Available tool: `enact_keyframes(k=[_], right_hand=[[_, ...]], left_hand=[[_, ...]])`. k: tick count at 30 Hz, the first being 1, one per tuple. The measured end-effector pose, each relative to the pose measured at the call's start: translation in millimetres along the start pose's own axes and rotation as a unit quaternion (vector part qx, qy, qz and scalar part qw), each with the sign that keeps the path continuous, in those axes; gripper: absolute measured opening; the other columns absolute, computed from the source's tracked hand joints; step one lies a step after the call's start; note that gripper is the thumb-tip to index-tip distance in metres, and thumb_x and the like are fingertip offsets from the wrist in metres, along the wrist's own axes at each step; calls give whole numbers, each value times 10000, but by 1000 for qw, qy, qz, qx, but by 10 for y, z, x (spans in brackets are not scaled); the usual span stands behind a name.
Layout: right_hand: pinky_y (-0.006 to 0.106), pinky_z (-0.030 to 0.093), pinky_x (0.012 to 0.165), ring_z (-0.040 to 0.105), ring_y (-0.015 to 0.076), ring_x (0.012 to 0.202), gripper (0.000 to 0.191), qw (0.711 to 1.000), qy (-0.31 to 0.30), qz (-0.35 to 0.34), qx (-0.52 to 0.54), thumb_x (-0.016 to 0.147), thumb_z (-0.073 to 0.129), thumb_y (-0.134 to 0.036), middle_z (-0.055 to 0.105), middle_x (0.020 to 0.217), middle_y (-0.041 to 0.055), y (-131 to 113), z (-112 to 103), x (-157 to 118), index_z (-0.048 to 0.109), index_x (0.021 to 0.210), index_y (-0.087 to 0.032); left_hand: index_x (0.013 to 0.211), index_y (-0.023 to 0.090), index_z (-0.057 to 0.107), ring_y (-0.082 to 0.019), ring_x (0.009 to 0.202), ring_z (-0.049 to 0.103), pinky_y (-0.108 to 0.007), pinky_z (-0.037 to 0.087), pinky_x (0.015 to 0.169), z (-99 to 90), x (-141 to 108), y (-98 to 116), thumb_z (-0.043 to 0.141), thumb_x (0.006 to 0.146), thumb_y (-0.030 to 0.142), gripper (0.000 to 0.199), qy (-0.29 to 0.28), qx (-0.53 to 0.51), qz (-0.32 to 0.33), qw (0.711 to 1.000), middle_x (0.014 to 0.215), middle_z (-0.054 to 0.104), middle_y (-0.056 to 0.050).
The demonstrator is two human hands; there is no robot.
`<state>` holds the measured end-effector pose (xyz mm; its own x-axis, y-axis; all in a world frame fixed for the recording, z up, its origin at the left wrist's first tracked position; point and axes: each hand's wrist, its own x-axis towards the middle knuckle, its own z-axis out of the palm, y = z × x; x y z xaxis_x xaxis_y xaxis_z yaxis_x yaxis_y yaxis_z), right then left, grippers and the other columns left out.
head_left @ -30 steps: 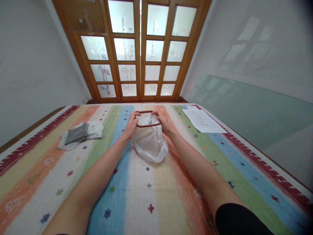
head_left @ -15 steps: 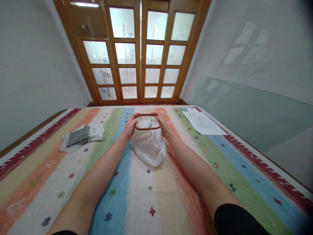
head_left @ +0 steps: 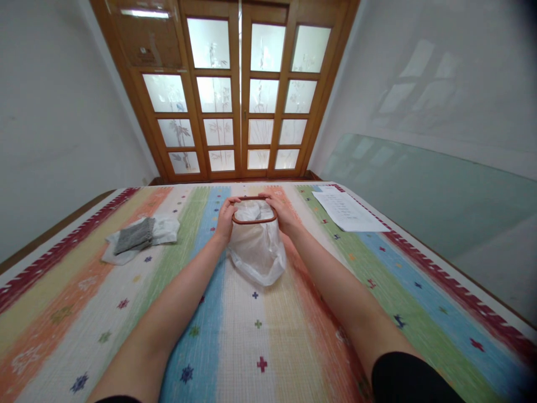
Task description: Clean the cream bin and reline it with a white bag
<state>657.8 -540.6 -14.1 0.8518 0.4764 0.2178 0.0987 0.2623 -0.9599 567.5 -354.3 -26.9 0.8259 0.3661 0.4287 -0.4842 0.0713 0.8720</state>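
A brown frame with rounded corners [head_left: 254, 222] is held level between my two hands, over the middle of the cloth. White translucent plastic [head_left: 258, 252] hangs below it and also shows inside the opening, like a bag with its mouth at the frame. My left hand [head_left: 226, 215] is closed on the frame's left end. On the right end, my right hand [head_left: 277, 210] grips the frame, fingers along its far edge. Whether the plastic is fixed to the frame I cannot tell.
A patterned, striped cloth [head_left: 239, 336] covers the table. At left lies a folded grey cloth [head_left: 135, 235] on white plastic [head_left: 165, 228]. Printed paper sheets [head_left: 348, 210] lie at right. Beyond the table stand wooden glazed doors [head_left: 241, 101]; a pale glass panel [head_left: 403, 190] leans on the right wall.
My left hand has shifted slightly right and turned on the frame's left end. The frame and plastic have moved a touch to the right. My right hand holds nearly the same place.
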Motion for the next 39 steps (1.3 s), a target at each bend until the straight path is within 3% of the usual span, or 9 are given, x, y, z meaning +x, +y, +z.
enact_keyframes(k=[3, 6, 10, 13, 16, 20, 24, 31, 39], right_hand=[[407, 532, 980, 676, 246, 1065, 405, 999, 49, 2, -18, 808, 689, -478, 741, 1101, 27, -125, -63, 22, 696, 1158, -274], [446, 502, 1071, 667, 252, 1155, 353, 991, 97, -50, -82, 868, 635, -503, 735, 1162, 38, -244, -66, 7, 714, 1130, -280], [461, 410, 1189, 620, 254, 1273, 354, 971, 72, -118, -193, 917, 597, -515, 732, 1263, 41, -300, 10, -46, 758, 1123, -277], [474, 384, 1205, 614, 260, 1275, 308, 969, 48, -105, -218, 884, 641, -477, 740, 1259, 41, -267, 66, -77, 782, 1072, -277], [489, 414, 1165, 613, 273, 1248, 261, 985, 35, -61, -160, 839, 657, -406, 746, 1212, 32, -211, 95, -104, 787, 1027, -281], [450, 514, 1006, 629, 288, 1123, 215, 998, 33, -8, -57, 785, 628, -343, 735, 1012, 16, -133, 116, -138, 749, 945, -268], [421, 526, 938, 615, 293, 1078, 181, 998, 47, -4, -35, 758, 594, -325, 698, 933, 21, -66, 135, -152, 704, 886, -259], [408, 523, 922, 592, 284, 1097, 257, 999, 47, -13, -19, 736, 585, -337, 690, 1003, 22, -38, 158, -147, 681, 964, -267], [391, 518, 938, 580, 264, 1079, 299, 999, 29, -19, -13, 744, 593, -352, 658, 1035, 15, -22, 134, -151, 652, 1026, -273]], left_hand=[[856, 217, 592, -238, 1159, 577, -390, 419, 1092, 56, -92, 12, 551, 868, 242, 49, 57, 133, 85, 986, 1133, 616, -66], [777, 213, 555, -249, 1185, 539, -392, 415, 1081, 145, -227, 107, 611, 914, 308, 176, 117, 266, 158, 944, 1170, 540, -87], [785, 229, 558, -247, 1009, 539, -420, 424, 1013, 203, -293, 312, 533, 1002, 364, 256, 111, 332, 177, 920, 967, 556, -61], [770, 236, 575, -247, 948, 551, -422, 438, 997, 145, -216, 411, 536, 982, 312, 228, 66, 308, 160, 935, 881, 575, -48], [862, 240, 668, -271, 1142, 577, -438, 421, 1084, 51, -111, 400, 553, 861, 181, 130, -5, 244, 129, 961, 1096, 645, -72], [1027, 233, 725, -282, 1393, 496, -454, 295, 1246, -10, -58, 271, 489, 797, 155, 338, -86, 157, 76, 981, 1387, 619, -71], [1022, 220, 725, -278, 1444, 451, -446, 239, 1287, 3, -85, 142, 455, 834, 193, 330, -71, 121, 68, 988, 1430, 595, -72], [1112, 225, 664, -252, 1498, 414, -398, 242, 1282, 3, -89, 34, 487, 822, 216, 340, -73, 36, 47, 996, 1508, 546, -66], [1094, 228, 675, -276, 1463, 441, -410, 253, 1283, -45, -70, 78, 513, 820, 253, 319, -96, 78, 68, 990, 1435, 583, -82]])
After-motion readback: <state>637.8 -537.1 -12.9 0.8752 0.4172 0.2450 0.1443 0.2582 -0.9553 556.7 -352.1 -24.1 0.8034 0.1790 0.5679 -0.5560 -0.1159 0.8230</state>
